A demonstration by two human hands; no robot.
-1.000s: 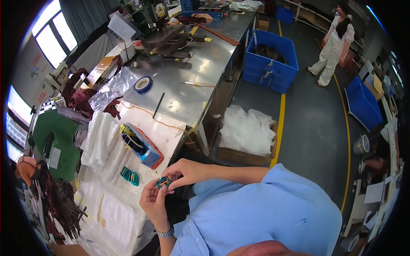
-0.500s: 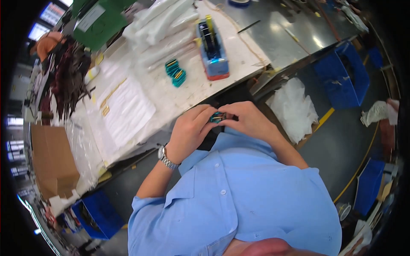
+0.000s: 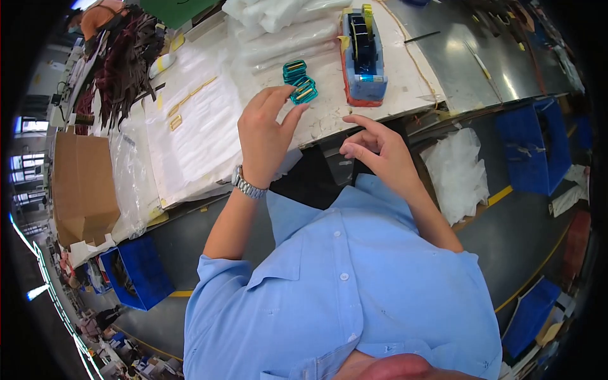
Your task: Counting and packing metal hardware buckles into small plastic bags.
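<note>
My left hand (image 3: 265, 133), with a metal watch on its wrist, reaches over the table's front edge to a small pile of teal-and-gold pieces (image 3: 305, 90) that look like buckles. Its fingertips are at the near side of the pile, with thumb and forefinger apart. Past the table edge, in front of my body, is my right hand (image 3: 380, 149). Its forefinger is stretched out and the other fingers are loosely bent, with nothing visible in them. Gold-coloured buckles (image 3: 176, 121) lie on a white sheet (image 3: 199, 139) to the left.
A blue tape dispenser (image 3: 365, 60) stands right of the pile. Behind lie white plastic bags (image 3: 278, 38). Dark red strips (image 3: 126, 63) hang at the far left, above a cardboard box (image 3: 85, 190). Blue bins (image 3: 535, 145) and white plastic (image 3: 457, 174) are beyond the table edge.
My hands were together on a teal piece before my body. They have parted: the left has gone forward to the pile, and the right is without the piece. The view has shifted.
</note>
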